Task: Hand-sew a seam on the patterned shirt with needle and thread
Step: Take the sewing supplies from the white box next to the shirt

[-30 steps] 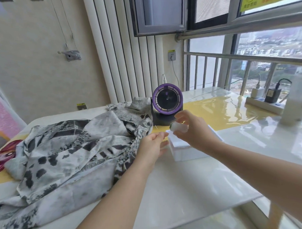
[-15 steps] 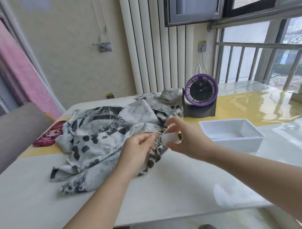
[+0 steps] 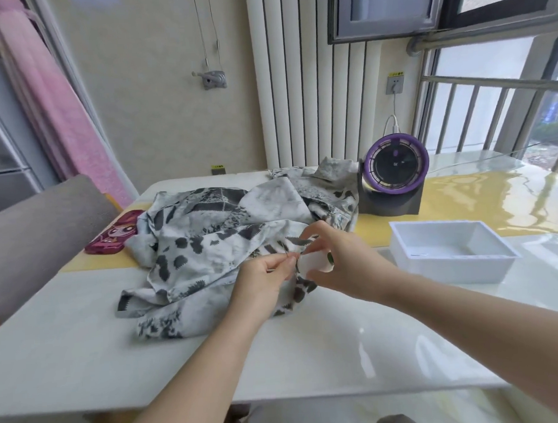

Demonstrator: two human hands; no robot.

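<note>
With the grey-and-black patterned cloth shirt [image 3: 215, 245] heaped on the glossy white counter [image 3: 86, 360] before us, we should steady the small white thread spool [image 3: 312, 262] gripped in the right hand [image 3: 346, 266] while the left hand [image 3: 261, 281] pinches what we take for the thin needle [image 3: 285, 254], drawing thread out taut.

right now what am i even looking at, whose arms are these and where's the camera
No machine here: these are a person's own bare arms, filmed by a wide-angle camera worn on their head, looking forward and down. The left hand pinches what looks like a needle; the right hand holds a small white spool. Both work over a patterned shirt crumpled on a white table. At the right sits a white tray, behind it a purple-rimmed fan; a pink phone lies left.
</note>
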